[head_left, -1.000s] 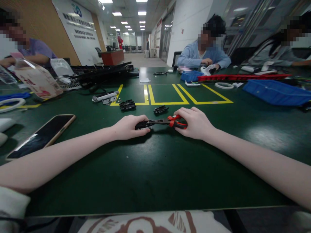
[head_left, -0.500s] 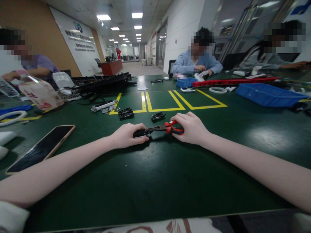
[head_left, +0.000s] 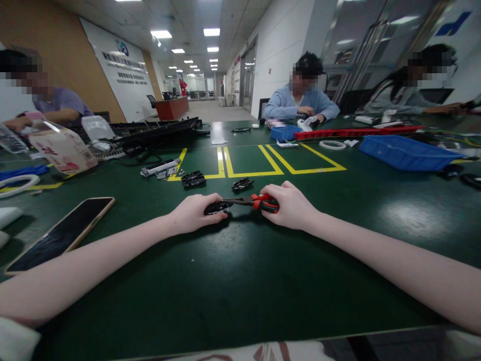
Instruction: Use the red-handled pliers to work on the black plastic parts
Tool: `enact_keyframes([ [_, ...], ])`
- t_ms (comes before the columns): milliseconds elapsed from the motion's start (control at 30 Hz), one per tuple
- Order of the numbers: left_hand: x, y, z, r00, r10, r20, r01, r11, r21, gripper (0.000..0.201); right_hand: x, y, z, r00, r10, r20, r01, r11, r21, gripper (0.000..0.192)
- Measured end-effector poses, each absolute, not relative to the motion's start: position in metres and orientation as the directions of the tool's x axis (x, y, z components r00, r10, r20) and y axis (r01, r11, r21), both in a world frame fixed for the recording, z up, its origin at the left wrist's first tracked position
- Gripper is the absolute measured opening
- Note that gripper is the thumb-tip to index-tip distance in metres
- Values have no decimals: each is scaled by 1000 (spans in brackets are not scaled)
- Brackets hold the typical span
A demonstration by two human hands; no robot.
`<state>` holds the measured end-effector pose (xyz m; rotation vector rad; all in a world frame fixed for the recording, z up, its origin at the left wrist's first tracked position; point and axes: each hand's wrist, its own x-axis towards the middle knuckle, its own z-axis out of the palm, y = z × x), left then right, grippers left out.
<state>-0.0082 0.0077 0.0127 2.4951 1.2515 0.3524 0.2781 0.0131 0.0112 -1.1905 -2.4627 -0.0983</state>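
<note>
My left hand [head_left: 197, 213] pinches a small black part [head_left: 218, 207] with lighter bits along its edge; its exact kind I cannot make out. Around the red and black handles of long-nose pliers [head_left: 259, 202] my right hand [head_left: 287, 206] is closed. The pliers' dark jaws point left and meet the black part; whether they grip it is too small to tell. Just beyond my hands, two similar black pieces lie on the table, a ribbed one [head_left: 193, 179] on the left and a slimmer one [head_left: 242, 184] on the right.
Yellow tape outlines [head_left: 251, 174] mark the green table [head_left: 240, 291]. A phone [head_left: 62, 233] lies by my left forearm. White and grey scraps [head_left: 161, 169] sit farther left. At the right stands a blue tray [head_left: 409, 153], near a long red strip [head_left: 356, 132]. Several people sit around the table.
The pliers' handles look closer together now, and my right hand has closed further on them. The whole view has shifted slightly; my left hand keeps its hold on the black part.
</note>
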Motion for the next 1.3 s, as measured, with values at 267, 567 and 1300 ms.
enact_keyframes([
  [267, -9, 9, 13, 614, 785, 80, 693, -586, 420, 37, 276, 10, 14, -563, 743, 360, 763, 636, -119, 21],
  [567, -13, 11, 12, 682, 725, 93, 591, -622, 513, 37, 279, 8, 14, -588, 715, 378, 756, 652, -59, 26],
  [1300, -13, 9, 11, 680, 726, 105, 576, -617, 536, 35, 281, 7, 16, -655, 639, 403, 708, 705, 32, 44],
])
